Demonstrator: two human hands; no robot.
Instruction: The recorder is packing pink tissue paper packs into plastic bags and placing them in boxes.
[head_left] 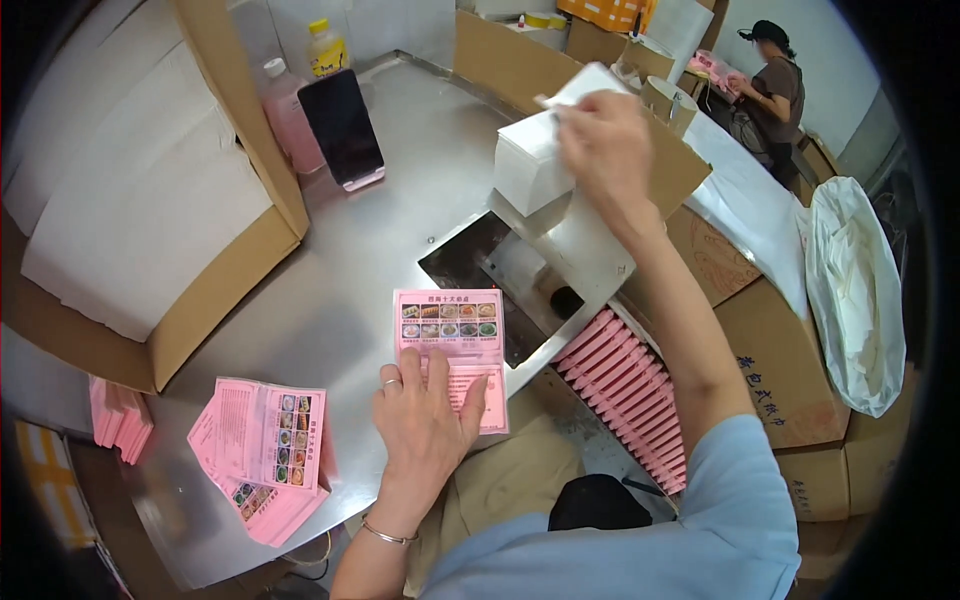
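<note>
My left hand (428, 408) lies on a pink printed wrapper (450, 323), its fingers stretched across the lower half and the thumb spread to the side. The wrapper carries small food pictures and rests at the table's near edge. Up and to the right, my right hand (608, 150), slightly blurred, pinches a folded white tissue (592, 84). It is just above a tall stack of white tissues (530, 170). Left of my left hand lies a fanned pile of pink wrappers (262, 450).
A dark rectangular opening (500, 285) is set in the metal table (350, 260). A phone (342, 130) stands before two bottles. At left is a cardboard box (285, 235) of white tissues. Pink packs (625, 395) fill a container beside my lap. A person (775, 95) works at back right.
</note>
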